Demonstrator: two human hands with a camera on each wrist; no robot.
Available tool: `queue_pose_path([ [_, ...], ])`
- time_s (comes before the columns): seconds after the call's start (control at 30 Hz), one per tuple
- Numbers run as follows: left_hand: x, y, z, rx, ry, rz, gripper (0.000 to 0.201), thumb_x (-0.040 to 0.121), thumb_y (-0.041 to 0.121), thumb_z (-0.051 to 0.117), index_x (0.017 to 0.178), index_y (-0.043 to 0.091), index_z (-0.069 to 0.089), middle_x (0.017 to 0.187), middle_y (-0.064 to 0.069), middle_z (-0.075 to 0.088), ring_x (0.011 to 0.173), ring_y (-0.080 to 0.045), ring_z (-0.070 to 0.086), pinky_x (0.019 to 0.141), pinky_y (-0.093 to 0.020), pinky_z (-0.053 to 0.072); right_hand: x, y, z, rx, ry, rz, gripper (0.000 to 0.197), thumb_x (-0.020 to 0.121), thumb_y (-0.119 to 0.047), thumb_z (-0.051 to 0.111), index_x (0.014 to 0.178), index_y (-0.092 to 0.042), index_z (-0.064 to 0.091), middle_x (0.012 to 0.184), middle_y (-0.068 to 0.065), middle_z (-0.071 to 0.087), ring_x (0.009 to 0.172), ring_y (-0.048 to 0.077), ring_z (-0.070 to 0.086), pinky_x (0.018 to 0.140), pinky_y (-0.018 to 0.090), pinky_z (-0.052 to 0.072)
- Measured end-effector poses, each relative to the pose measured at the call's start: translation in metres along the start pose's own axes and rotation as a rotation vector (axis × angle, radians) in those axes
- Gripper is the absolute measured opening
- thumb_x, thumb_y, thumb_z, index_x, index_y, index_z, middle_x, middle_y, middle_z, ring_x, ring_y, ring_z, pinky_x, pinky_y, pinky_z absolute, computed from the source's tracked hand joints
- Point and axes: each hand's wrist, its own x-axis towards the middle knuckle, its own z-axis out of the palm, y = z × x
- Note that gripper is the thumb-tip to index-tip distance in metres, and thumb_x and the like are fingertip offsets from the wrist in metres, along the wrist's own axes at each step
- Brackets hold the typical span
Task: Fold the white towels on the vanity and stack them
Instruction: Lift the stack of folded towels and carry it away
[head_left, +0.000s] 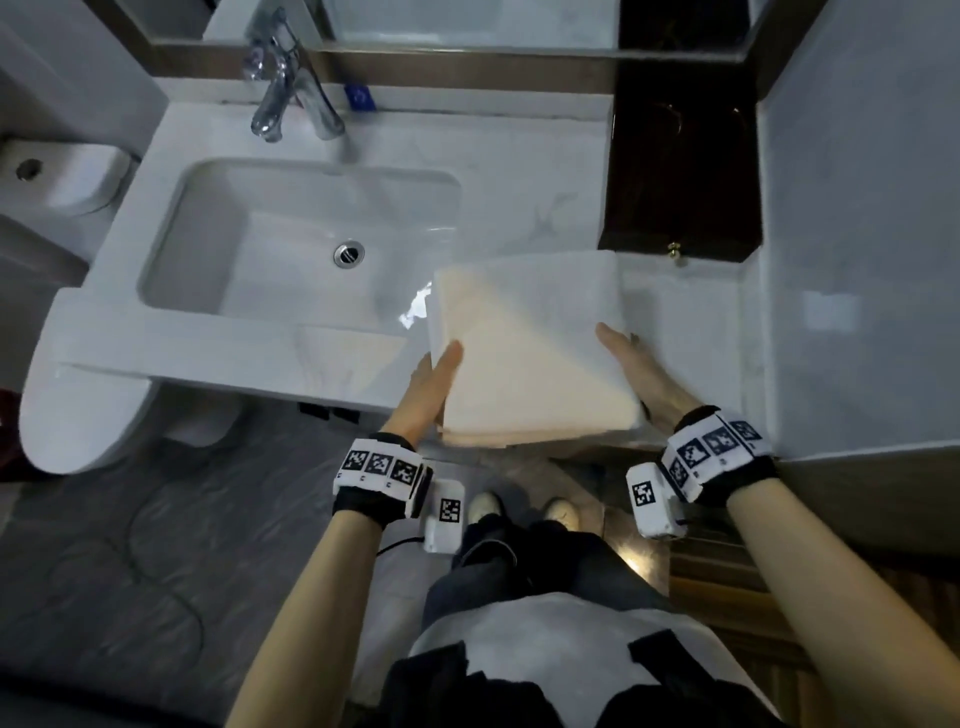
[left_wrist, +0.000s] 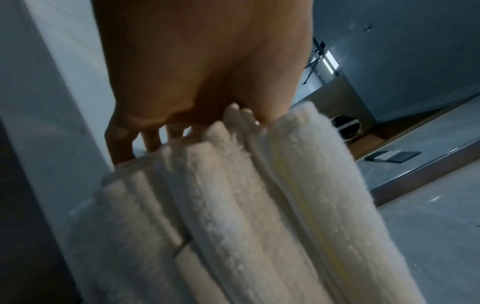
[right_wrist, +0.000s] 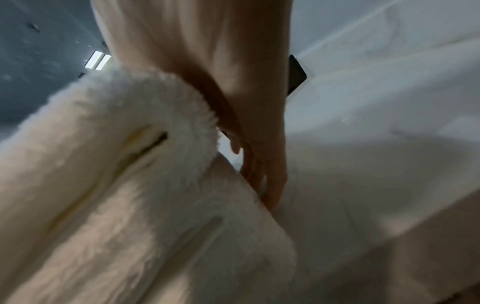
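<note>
A stack of folded white towels (head_left: 524, 353) lies at the front right of the white marble vanity (head_left: 680, 322), its near edge jutting past the counter front. My left hand (head_left: 431, 384) grips the stack's left side, thumb on top and fingers underneath. My right hand (head_left: 634, 369) holds the right side the same way. The left wrist view shows the layered towel edges (left_wrist: 259, 205) pinched in the left hand (left_wrist: 194, 72). Seen from the right wrist, the right hand's (right_wrist: 233, 82) fingers run under a thick towel fold (right_wrist: 116, 185).
A sink basin (head_left: 208, 234) with a chrome faucet (head_left: 280, 104) takes up the vanity's left half. A toilet (head_left: 78, 405) stands at far left. A dark wooden niche (head_left: 680, 171) and a white side wall (head_left: 857, 208) bound the counter on the right.
</note>
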Motion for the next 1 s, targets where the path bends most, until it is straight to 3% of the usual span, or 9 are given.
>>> queue_pose_path([
  [0.07, -0.006, -0.011, -0.003, -0.036, 0.000, -0.085, 0.070, 0.087, 0.063, 0.044, 0.129, 0.009, 0.051, 0.127, -0.005, 0.060, 0.109, -0.017, 0.060, 0.089, -0.027, 0.047, -0.011, 0.006, 0.001, -0.039, 0.010, 0.035, 0.062, 0.089, -0.056, 0.049, 0.132, -0.012, 0.045, 0.121, 0.008, 0.062, 0.101, 0.018, 0.063, 0.071, 0.026, 0.051],
  [0.17, -0.018, -0.021, -0.004, -0.105, -0.025, -0.176, 0.076, 0.078, 0.069, 0.052, 0.122, 0.007, 0.058, 0.116, -0.006, 0.068, 0.099, -0.014, 0.066, 0.074, -0.022, 0.048, -0.025, 0.016, -0.001, -0.105, -0.007, 0.128, 0.060, 0.080, -0.070, 0.048, 0.114, -0.022, 0.059, 0.114, 0.003, 0.067, 0.101, 0.016, 0.064, 0.076, 0.027, 0.047],
  [0.27, -0.025, -0.031, -0.002, -0.114, 0.025, -0.221, 0.114, 0.052, 0.087, 0.055, 0.134, 0.008, 0.048, 0.134, -0.009, 0.055, 0.122, -0.023, 0.055, 0.102, -0.038, 0.043, -0.039, 0.024, -0.001, -0.088, -0.024, 0.199, 0.065, 0.057, -0.085, 0.053, 0.100, -0.037, 0.058, 0.098, -0.013, 0.070, 0.094, 0.003, 0.064, 0.073, 0.023, 0.043],
  [0.33, -0.031, -0.035, 0.000, -0.147, 0.038, -0.209, 0.130, 0.040, 0.091, 0.056, 0.141, 0.011, 0.039, 0.144, -0.010, 0.045, 0.129, -0.024, 0.047, 0.112, -0.045, 0.034, -0.046, 0.029, 0.000, -0.006, -0.079, 0.209, 0.060, 0.058, -0.080, 0.058, 0.100, -0.038, 0.058, 0.090, -0.019, 0.073, 0.086, -0.001, 0.067, 0.066, 0.018, 0.048],
  [0.43, -0.037, -0.042, 0.003, -0.285, -0.020, -0.178, 0.113, 0.054, 0.079, 0.061, 0.142, 0.012, 0.036, 0.140, -0.005, 0.051, 0.121, -0.017, 0.054, 0.109, -0.041, 0.039, -0.057, 0.037, -0.005, 0.127, -0.190, 0.206, 0.056, 0.066, -0.062, 0.069, 0.112, -0.030, 0.061, 0.108, -0.008, 0.073, 0.098, 0.005, 0.068, 0.066, 0.016, 0.055],
  [0.57, -0.046, -0.055, 0.006, -0.260, -0.012, -0.204, 0.094, 0.075, 0.071, 0.054, 0.141, 0.011, 0.026, 0.116, 0.011, 0.055, 0.096, -0.004, 0.056, 0.079, -0.027, 0.045, -0.062, 0.045, -0.011, 0.161, -0.263, 0.231, 0.070, 0.062, -0.056, 0.078, 0.120, -0.023, 0.057, 0.114, 0.000, 0.071, 0.104, 0.015, 0.068, 0.072, 0.022, 0.056],
  [0.7, -0.064, -0.061, 0.002, -0.360, -0.082, -0.107, 0.072, 0.078, 0.056, 0.062, 0.134, 0.012, 0.049, 0.129, -0.006, 0.061, 0.118, -0.018, 0.059, 0.106, -0.040, 0.041, -0.057, 0.044, 0.005, 0.243, -0.254, 0.246, 0.061, 0.064, -0.053, 0.077, 0.115, -0.021, 0.063, 0.114, 0.004, 0.071, 0.104, 0.019, 0.068, 0.079, 0.031, 0.056],
  [0.83, -0.081, -0.068, -0.022, -0.428, 0.051, -0.102, 0.055, 0.081, 0.051, 0.058, 0.122, 0.013, 0.059, 0.125, -0.008, 0.064, 0.115, -0.022, 0.060, 0.107, -0.043, 0.040, -0.049, 0.043, 0.037, 0.235, -0.282, 0.279, 0.072, 0.061, -0.055, 0.080, 0.120, -0.018, 0.062, 0.116, 0.009, 0.070, 0.107, 0.026, 0.066, 0.092, 0.040, 0.051],
  [1.0, -0.108, -0.088, -0.070, -0.515, 0.134, -0.022, 0.037, 0.079, 0.051, 0.059, 0.101, 0.023, 0.068, 0.109, 0.001, 0.072, 0.100, -0.013, 0.068, 0.076, -0.021, 0.055, -0.040, 0.032, 0.094, 0.063, -0.381, 0.323, 0.086, 0.060, -0.067, 0.075, 0.132, -0.025, 0.054, 0.128, 0.003, 0.063, 0.122, 0.025, 0.057, 0.109, 0.045, 0.036],
])
